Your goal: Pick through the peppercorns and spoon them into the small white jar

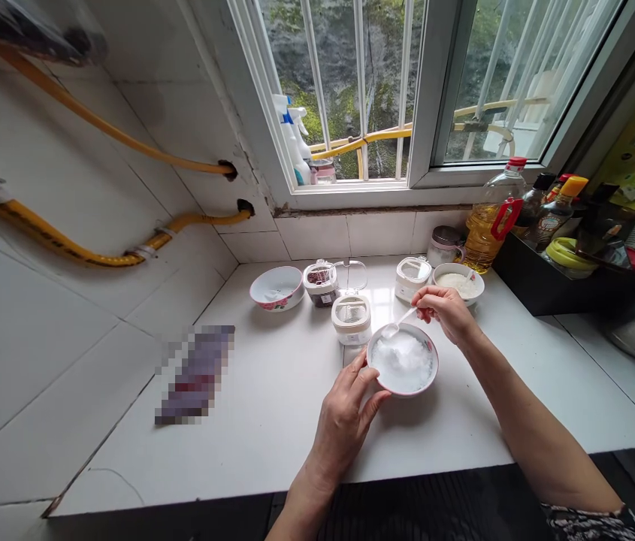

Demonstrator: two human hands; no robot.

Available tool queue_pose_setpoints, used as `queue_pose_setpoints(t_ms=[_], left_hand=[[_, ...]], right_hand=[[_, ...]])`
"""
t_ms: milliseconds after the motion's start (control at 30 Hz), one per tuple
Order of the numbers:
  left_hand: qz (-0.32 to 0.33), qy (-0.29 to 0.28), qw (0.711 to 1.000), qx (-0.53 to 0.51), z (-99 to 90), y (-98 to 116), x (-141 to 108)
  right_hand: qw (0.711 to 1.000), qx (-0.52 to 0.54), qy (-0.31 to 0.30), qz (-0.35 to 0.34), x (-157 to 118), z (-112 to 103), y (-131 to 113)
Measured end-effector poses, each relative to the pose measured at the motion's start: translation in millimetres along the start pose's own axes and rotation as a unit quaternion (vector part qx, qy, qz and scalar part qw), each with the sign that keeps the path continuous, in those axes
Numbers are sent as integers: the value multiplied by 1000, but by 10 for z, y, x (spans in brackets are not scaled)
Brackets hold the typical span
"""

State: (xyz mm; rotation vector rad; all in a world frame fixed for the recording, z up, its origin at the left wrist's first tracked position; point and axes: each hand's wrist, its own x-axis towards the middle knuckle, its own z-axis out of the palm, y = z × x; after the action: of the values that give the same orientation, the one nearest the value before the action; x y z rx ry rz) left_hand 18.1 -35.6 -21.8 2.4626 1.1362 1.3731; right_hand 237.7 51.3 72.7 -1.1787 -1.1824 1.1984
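A white bowl with a pink rim (433, 382) stands on the counter, holding a white, powdery or grainy substance (404, 357). My left hand (344, 417) grips the bowl's near left side, thumb and fingers along the rim. Between the thumb and fingertips of my right hand (446, 312) is the handle of a small white spoon (390, 330). The spoon's head is over the far left part of the bowl; whether it touches the contents, I cannot tell. Just behind the bowl sits a lidded clear jar (351, 319).
Farther back are a flowered bowl (276, 304), an open jar of dark red contents (321, 284), another lidded jar (412, 278) and a bowl of pale grains (472, 294). An oil bottle (483, 233) and a black condiment box (542, 289) line the right. A blurred-out patch (196, 379) lies left.
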Motion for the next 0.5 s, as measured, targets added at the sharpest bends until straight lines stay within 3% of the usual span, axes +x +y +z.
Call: queue_pose_setpoints(t_ms=[167,300,433,500], left_hand=[[-3,-4,1000,1,1,5,2],[-2,-1,1000,-1,-1,4,3],[-5,-2,1000,-1,-7,-1,-1],[-9,-6,1000,-3,-10,0,-3]], right_hand=[[996,35,4,-78,-23,187,130],[980,-45,-7,-195,-72,318,257],[904,-242,-35,-350,-110,327,309],[870,-294,-38,-394,-123,304,287]])
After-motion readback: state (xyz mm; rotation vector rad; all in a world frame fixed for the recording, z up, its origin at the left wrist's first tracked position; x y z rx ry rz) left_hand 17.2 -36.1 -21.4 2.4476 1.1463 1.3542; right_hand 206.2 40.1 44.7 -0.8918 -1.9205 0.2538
